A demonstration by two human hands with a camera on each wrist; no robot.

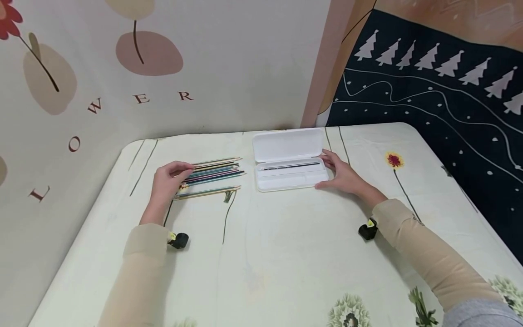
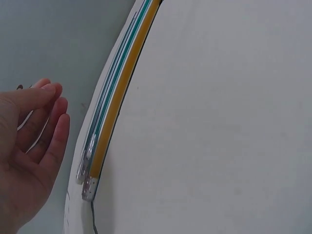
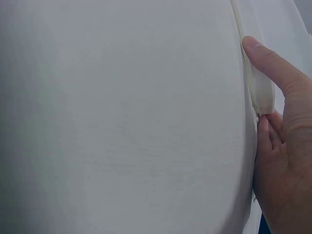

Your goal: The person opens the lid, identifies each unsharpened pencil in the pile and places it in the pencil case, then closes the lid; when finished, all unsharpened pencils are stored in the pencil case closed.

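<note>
Case point(image 1: 292, 182) gripped by right hand point(image 1: 342, 175), pencil point(image 1: 289, 166) inside seen only from head

The left hand point(image 1: 166, 184) partly hides the pencils point(image 1: 216, 172); right wrist view crops the case point(image 3: 263, 92).

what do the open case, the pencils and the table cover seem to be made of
Open case: probably plastic, white and smooth, with thin moulded-looking walls.
Pencils: likely painted wood, glossy; pale sharpened tips show, and some blunt ends catch light.
Table cover: matte, printed, with faint creases; fabric or thin vinyl, can't tell which.
</note>
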